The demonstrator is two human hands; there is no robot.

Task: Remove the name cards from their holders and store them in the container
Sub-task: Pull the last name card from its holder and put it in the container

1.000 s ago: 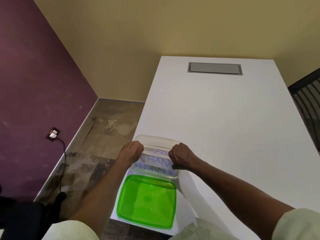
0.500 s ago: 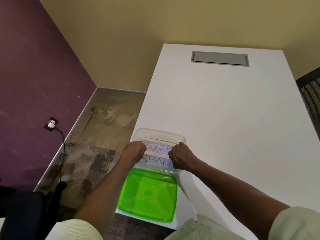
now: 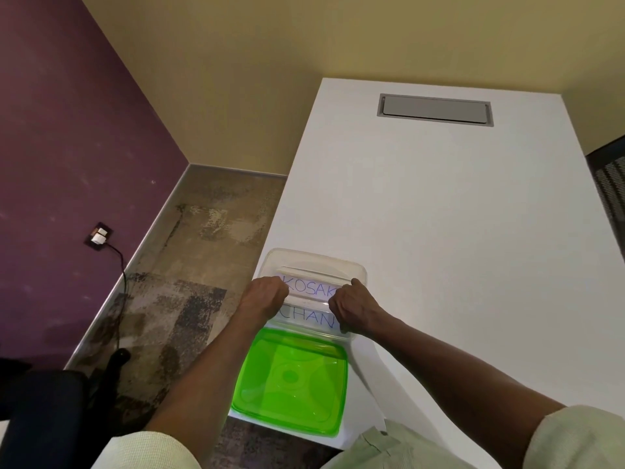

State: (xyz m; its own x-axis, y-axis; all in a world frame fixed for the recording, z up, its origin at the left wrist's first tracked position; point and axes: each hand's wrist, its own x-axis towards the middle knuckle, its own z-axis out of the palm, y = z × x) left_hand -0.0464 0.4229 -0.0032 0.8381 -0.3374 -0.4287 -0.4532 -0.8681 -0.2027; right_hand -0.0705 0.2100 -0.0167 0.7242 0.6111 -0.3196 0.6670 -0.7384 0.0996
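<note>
Lower centre: left hand [image 3: 265, 297] and right hand [image 3: 351, 308] pinch the KOSAK card [image 3: 309, 288] ends; light, bendable paper, best held by its edges.

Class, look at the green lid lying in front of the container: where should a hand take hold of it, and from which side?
Grip the green lid by its near rim, coming from the person's side: it lies flat on the table, and that edge is unobstructed.

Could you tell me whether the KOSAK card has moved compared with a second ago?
Yes. The KOSAK card, held at its ends by the left hand and right hand, now sits farther back in the clear container, uncovering the CHAN card.
</note>
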